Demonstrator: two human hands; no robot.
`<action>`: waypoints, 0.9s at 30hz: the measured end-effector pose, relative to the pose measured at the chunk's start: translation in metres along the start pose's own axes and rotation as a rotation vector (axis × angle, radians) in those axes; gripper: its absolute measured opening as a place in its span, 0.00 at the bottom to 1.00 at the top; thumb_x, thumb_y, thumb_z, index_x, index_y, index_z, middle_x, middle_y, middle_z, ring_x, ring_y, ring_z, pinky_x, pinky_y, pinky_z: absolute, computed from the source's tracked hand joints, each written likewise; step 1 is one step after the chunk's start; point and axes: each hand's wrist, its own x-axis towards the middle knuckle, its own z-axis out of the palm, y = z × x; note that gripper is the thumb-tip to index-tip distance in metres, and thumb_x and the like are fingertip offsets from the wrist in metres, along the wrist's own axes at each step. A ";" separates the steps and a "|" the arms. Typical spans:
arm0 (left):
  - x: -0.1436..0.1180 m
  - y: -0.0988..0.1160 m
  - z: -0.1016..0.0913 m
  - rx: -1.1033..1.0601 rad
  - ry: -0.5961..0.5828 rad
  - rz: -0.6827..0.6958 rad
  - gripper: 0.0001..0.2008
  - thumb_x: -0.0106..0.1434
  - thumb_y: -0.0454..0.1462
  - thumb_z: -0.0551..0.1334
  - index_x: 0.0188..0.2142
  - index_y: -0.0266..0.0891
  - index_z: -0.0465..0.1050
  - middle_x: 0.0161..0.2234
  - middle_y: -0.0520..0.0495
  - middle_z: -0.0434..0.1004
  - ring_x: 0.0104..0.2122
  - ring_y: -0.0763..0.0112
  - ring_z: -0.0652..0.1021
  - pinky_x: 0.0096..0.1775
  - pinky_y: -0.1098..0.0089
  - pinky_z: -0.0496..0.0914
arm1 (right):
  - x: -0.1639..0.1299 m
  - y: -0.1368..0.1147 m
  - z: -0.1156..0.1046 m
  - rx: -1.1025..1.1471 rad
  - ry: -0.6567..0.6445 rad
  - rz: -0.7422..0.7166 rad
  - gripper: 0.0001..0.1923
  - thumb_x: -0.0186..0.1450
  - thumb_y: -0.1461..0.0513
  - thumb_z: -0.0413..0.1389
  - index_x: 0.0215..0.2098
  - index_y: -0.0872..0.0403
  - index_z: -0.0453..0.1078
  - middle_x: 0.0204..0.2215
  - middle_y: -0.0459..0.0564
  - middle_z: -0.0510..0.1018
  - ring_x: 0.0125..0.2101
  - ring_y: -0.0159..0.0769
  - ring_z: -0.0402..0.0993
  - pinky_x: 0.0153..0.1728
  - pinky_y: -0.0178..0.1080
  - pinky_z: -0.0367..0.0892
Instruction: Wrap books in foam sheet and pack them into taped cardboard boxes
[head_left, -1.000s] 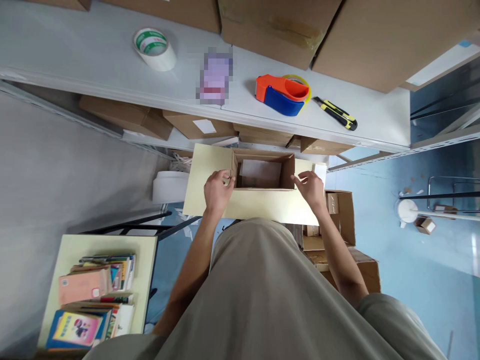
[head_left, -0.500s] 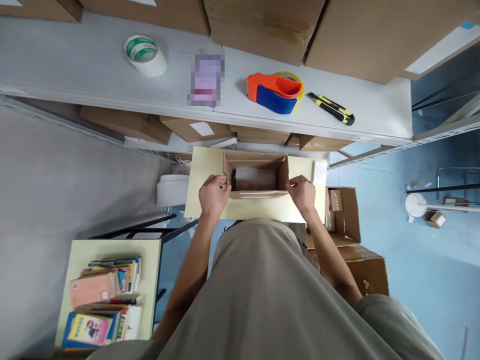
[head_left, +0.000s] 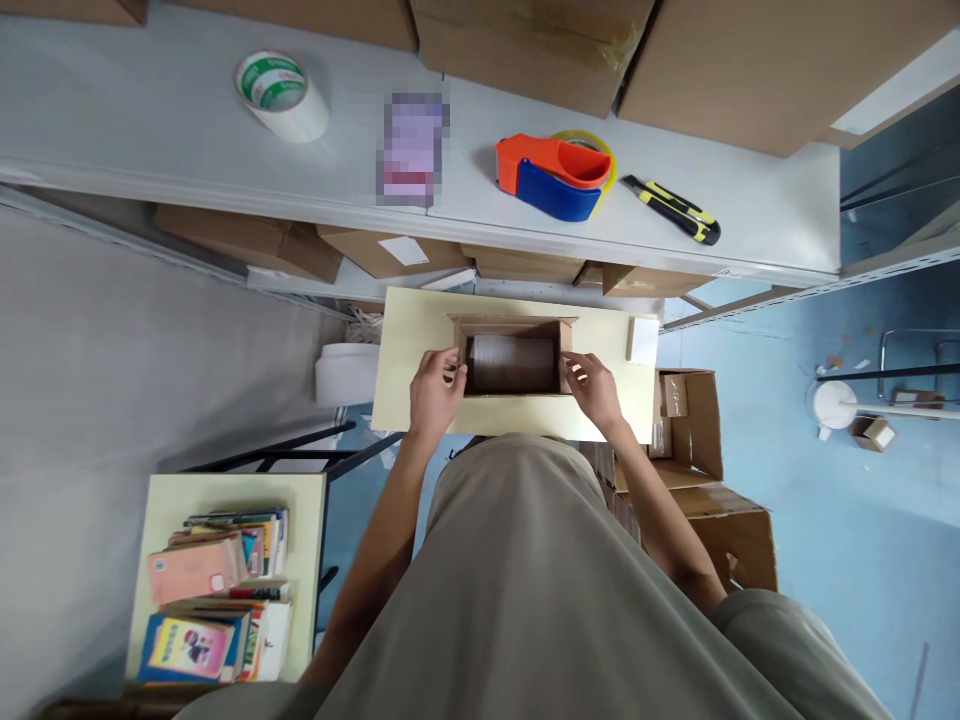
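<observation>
Left hand [head_left: 435, 388] gripping the open cardboard box's [head_left: 513, 362] left wall, right hand [head_left: 595, 388] on its right wall, pale tabletop [head_left: 409, 345] beneath, box's inside too dark to read, fingertips hidden.

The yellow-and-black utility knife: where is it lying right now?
In the head view the utility knife lies on the grey shelf, right of centre, just right of the orange-and-blue tape dispenser and beyond the small open box.

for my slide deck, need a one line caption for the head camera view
Both hands, left hand and right hand, grip the ends of an open cardboard box on a pale table.
</observation>
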 end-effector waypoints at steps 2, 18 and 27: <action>0.004 -0.004 0.001 -0.015 -0.117 0.051 0.18 0.78 0.44 0.62 0.62 0.43 0.77 0.59 0.37 0.81 0.56 0.54 0.85 0.58 0.56 0.82 | 0.004 0.003 0.004 -0.015 -0.058 0.006 0.22 0.81 0.51 0.56 0.65 0.51 0.80 0.54 0.60 0.83 0.41 0.43 0.87 0.49 0.47 0.85; 0.032 -0.033 -0.001 -0.055 -0.485 0.062 0.40 0.61 0.57 0.79 0.66 0.42 0.78 0.65 0.33 0.82 0.64 0.40 0.82 0.63 0.48 0.78 | 0.032 0.011 -0.009 -0.170 -0.298 0.026 0.31 0.74 0.50 0.70 0.70 0.54 0.76 0.58 0.63 0.87 0.56 0.55 0.85 0.61 0.54 0.79; 0.044 -0.050 -0.015 -0.302 -0.030 -0.103 0.26 0.58 0.33 0.67 0.57 0.43 0.76 0.47 0.47 0.85 0.31 0.71 0.79 0.39 0.67 0.78 | 0.034 0.025 0.010 -0.336 0.013 0.062 0.55 0.75 0.56 0.61 0.89 0.54 0.35 0.68 0.70 0.76 0.63 0.63 0.79 0.61 0.63 0.80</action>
